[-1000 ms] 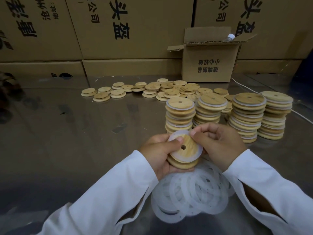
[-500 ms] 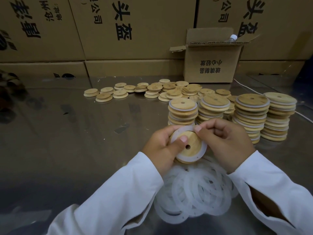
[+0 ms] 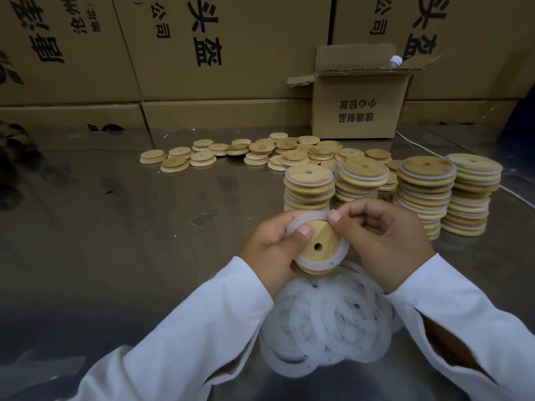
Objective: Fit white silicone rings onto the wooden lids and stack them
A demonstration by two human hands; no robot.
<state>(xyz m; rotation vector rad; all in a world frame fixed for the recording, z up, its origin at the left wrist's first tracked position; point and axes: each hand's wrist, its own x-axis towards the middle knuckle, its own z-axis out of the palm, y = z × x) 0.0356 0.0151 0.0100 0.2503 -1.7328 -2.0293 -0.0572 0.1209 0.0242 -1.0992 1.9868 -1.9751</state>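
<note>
Our left hand grips the lid; our right hand pinches the ring at its far rim.

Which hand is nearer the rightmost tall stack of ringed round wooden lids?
Right. The right hand, pinching the white silicone ring, is just near-left of the rightmost stack; the left hand, gripping the held round wooden lid, lies farther left.

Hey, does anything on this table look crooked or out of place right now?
The finished stacks are ragged, with lids offset sideways rather than lined up, so they look tippy. The loose rings lie in an overlapping heap. A bottle pokes from the open box. Nothing looks spilled or broken.
</note>
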